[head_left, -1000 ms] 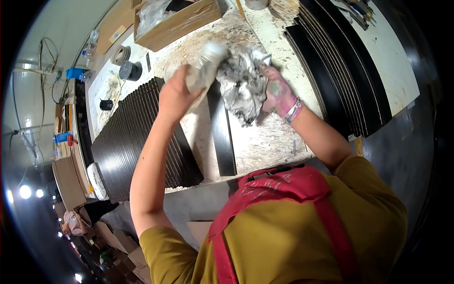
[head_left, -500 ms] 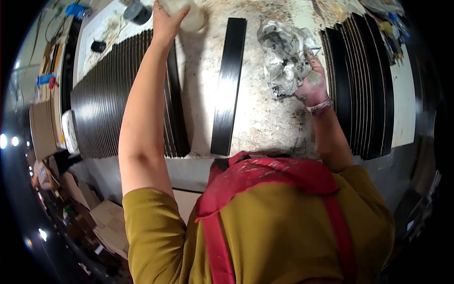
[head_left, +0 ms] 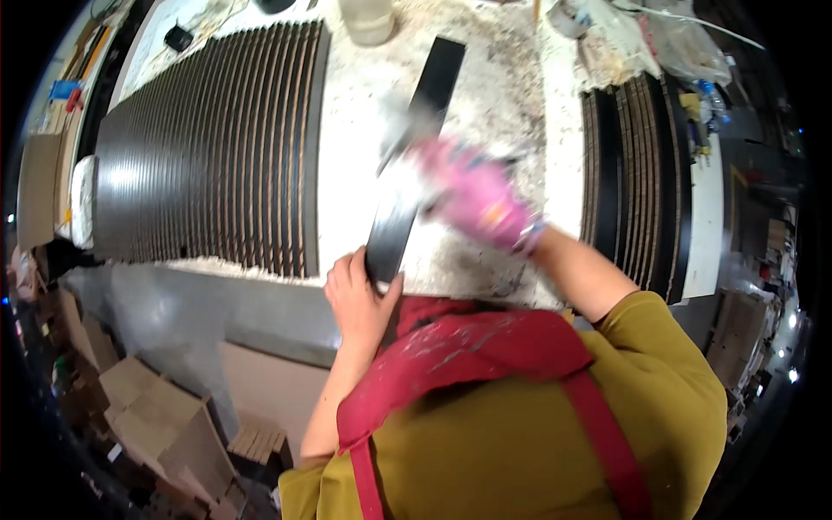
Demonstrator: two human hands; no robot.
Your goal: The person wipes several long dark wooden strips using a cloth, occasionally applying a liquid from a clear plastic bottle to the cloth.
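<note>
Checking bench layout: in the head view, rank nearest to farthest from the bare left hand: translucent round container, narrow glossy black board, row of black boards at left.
1. Narrow glossy black board: touching the left hand.
2. Row of black boards: left side.
3. Translucent round container: far side.

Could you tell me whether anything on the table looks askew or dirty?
Yes: the middle board lies slanted, unlike the straighter row of boards at left, perhaps from handling. The table also has dark smudges right of the board.

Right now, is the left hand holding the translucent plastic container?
No, the left hand is on the long flat black board, apart from the container.
</note>
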